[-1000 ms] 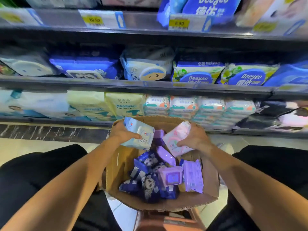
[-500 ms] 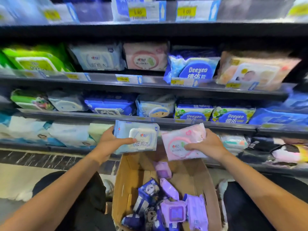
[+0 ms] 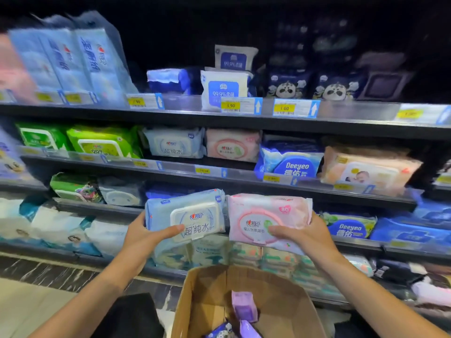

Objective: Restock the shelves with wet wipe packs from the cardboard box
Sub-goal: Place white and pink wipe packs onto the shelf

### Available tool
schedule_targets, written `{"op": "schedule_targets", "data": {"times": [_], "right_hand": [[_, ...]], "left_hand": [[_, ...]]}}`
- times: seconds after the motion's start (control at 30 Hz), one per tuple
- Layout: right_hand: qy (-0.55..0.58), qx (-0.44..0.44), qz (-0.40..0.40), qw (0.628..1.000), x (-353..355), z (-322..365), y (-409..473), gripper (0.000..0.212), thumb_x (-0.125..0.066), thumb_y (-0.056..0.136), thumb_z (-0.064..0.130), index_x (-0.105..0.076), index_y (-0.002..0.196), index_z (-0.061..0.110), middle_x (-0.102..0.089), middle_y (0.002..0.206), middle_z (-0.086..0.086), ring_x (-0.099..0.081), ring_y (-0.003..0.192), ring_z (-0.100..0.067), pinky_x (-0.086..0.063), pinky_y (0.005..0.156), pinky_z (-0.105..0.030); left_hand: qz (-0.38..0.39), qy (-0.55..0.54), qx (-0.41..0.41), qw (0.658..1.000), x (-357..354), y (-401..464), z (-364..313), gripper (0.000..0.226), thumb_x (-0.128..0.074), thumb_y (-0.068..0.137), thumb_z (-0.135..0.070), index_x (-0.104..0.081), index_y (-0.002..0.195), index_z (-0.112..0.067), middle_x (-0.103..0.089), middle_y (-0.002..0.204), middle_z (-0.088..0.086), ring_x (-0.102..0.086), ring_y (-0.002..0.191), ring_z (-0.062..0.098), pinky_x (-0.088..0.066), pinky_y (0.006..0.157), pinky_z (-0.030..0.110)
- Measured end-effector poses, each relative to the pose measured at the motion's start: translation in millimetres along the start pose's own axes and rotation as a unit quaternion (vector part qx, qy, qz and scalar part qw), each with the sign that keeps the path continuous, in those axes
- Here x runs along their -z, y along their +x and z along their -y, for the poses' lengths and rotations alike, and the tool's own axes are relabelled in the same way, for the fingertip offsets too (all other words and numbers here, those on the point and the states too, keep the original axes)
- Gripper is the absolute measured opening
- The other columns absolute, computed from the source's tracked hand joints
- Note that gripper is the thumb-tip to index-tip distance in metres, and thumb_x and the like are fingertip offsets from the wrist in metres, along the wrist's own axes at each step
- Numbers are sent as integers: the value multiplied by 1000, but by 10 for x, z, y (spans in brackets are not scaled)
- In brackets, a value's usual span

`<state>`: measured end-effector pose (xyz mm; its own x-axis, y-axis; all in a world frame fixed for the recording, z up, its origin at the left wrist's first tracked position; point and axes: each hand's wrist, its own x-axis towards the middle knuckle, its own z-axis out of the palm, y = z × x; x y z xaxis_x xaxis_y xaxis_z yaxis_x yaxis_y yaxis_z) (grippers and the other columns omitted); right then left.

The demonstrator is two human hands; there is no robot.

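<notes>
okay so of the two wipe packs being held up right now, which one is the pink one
The pink pack, gripped by the right hand. It has a round pink lid outline, while the pack beside it in the left hand is the light blue pack with a white rectangular lid.

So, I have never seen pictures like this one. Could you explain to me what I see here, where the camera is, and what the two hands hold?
There is no machine here. A person wears one wide-angle camera on the head, so you look forward and down along both forearms.

The left hand holds a light blue wipe pack, with the thumb across its front. The right hand holds a pink wipe pack in the same way. Both packs are raised in front of the store shelves.

Packs of the same look, one light blue shelf pack and one pink shelf pack, stand side by side on the second shelf from the top.

Below, between the arms, is the open cardboard box, with a few purple packs inside.
</notes>
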<state>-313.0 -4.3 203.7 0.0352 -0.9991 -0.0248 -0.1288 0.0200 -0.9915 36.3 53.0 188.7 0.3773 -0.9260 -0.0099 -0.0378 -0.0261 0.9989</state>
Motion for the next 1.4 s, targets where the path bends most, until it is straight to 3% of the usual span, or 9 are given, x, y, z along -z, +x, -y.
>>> {"op": "schedule_targets", "data": {"times": [0.13, 0.3, 0.47, 0.6, 0.7, 0.93, 1.1, 1.2, 1.4], "right_hand": [[39, 33, -12, 999, -174, 237, 24, 57, -94, 60, 4, -69, 110, 13, -79, 94, 4, -76, 84, -11, -56, 63, -15], [85, 60, -19, 994, -441, 526, 129, 59, -94, 61, 10, -69, 115, 11, -79, 99, -1, -76, 92, -19, -61, 75, -30], [170, 15, -44, 984, -735, 780, 341, 50, -92, 66, 17, -71, 111, 10, -79, 101, -4, -75, 96, -22, -58, 93, -43], [192, -51, -59, 978, -947, 961, 539, 66, -95, 60, 27, -67, 116, 8, -78, 102, -5, -76, 92, -24, -61, 85, -47], [202, -80, -71, 974, -1083, 1068, 672, 99, -99, 35, 42, -63, 122, 11, -76, 109, -7, -76, 91, -26, -63, 75, -45], [225, -92, -91, 966, -1308, 1149, 1092, 121, -97, 19, 60, -59, 127, 20, -70, 120, -1, -72, 101, -25, -58, 92, -46], [142, -38, -135, 980, -1487, 1289, 1091, 77, -88, 70, 39, -46, 129, 13, -58, 119, 0, -64, 96, -18, -57, 90, -37], [102, 4, -144, 984, -1505, 1220, 1182, 66, -88, 73, 32, -51, 124, 11, -63, 120, -1, -61, 104, -19, -51, 91, -33], [-92, 62, -151, 982, -1296, 1170, 1419, 59, -88, 74, 33, -58, 114, 2, -67, 111, -11, -66, 102, -27, -53, 87, -37]], "left_hand": [[6, -10, -24, 1000, 147, 57, -227, 63, -92, 59, -12, -66, 116, -15, -76, 100, 5, -74, 89, 19, -60, 62, 23], [-9, -35, -42, 998, 381, 173, -394, 103, -99, 19, -49, -69, 112, -19, -78, 99, 1, -76, 89, 20, -62, 68, 31], [-26, -77, -40, 996, 560, 205, -425, 83, -99, 33, -33, -70, 111, -21, -78, 102, 2, -74, 96, 24, -59, 83, 42], [-45, -90, -44, 994, 692, 190, -373, 88, -95, 31, -38, -70, 114, -19, -78, 103, 2, -74, 97, 25, -60, 83, 43], [-43, -99, -47, 993, 758, 171, -337, 92, -97, 28, -44, -71, 113, -21, -78, 102, 1, -75, 95, 22, -62, 77, 38], [-36, -120, -47, 991, 855, 120, -305, 88, -93, 37, -37, -69, 119, -19, -77, 107, 4, -74, 99, 25, -57, 91, 49], [-9, -114, -70, 991, 862, 55, -308, 76, -98, 51, -23, -68, 121, -18, -77, 108, 3, -74, 98, 23, -62, 80, 38], [0, -111, -64, 992, 846, 40, -285, 66, -90, 59, -12, -67, 120, -18, -77, 107, 4, -74, 98, 25, -63, 78, 37], [9, -91, -54, 994, 814, 49, -252, 86, -95, 40, -33, -68, 120, -20, -76, 109, 4, -74, 99, 25, -60, 84, 47]]}}
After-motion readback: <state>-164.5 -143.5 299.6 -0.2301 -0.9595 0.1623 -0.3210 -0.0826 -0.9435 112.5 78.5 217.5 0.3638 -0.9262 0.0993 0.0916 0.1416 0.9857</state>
